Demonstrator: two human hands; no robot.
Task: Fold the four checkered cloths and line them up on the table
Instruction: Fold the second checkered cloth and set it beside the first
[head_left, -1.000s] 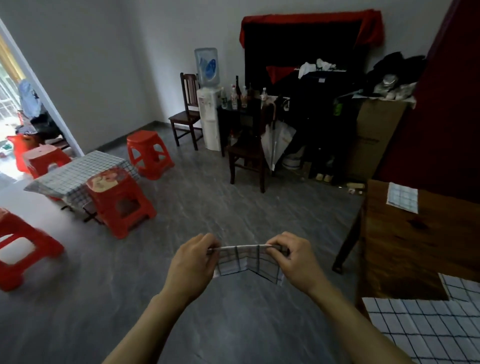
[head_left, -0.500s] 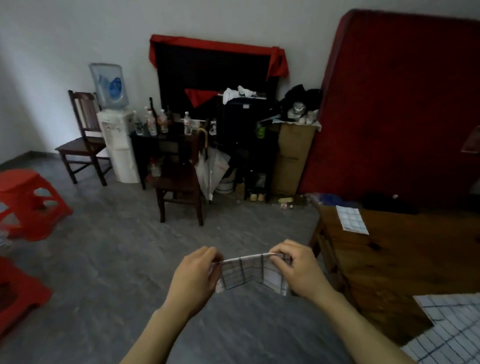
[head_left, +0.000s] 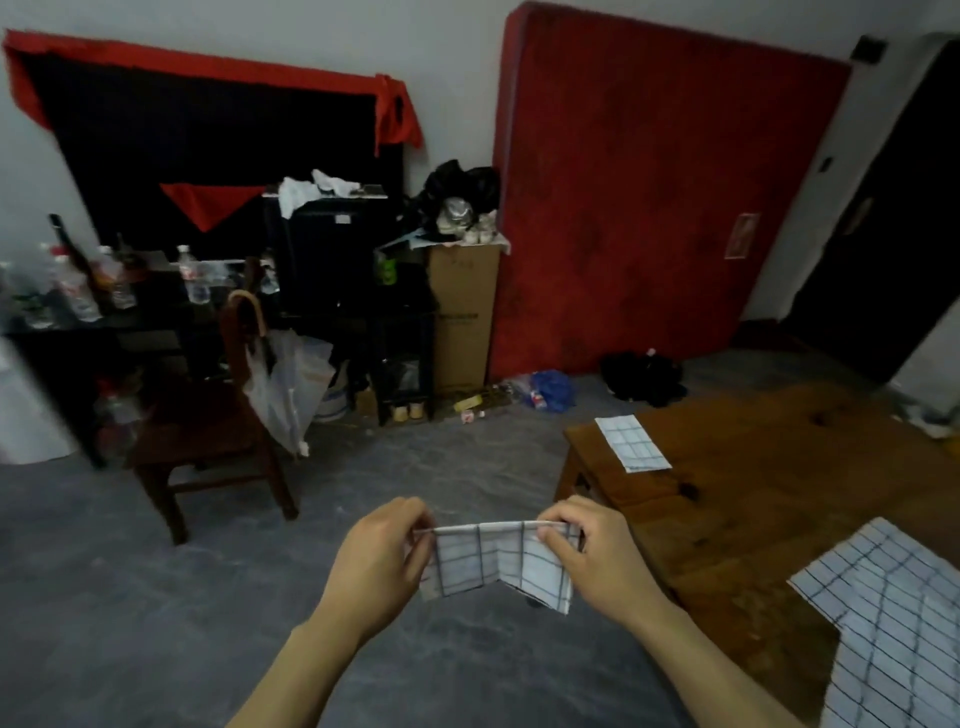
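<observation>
View swinging right, table coming closer at 3 o'clock. I'm seeing left hand, right hand pinching folded cloth top corners. Keeping edges even, laying beside folded one.

A folded cloth lies at the table's far left corner. An unfolded cloth overhangs its near edge. A chair stands left of the table.

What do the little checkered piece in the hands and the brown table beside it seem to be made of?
The checkered cloth, pinched at its top edge by the left hand and right hand, looks like thin woven fabric: it sags and creases between them. The table looks like wood with a smooth brown finish, judging by its grain and dark knots.
</observation>
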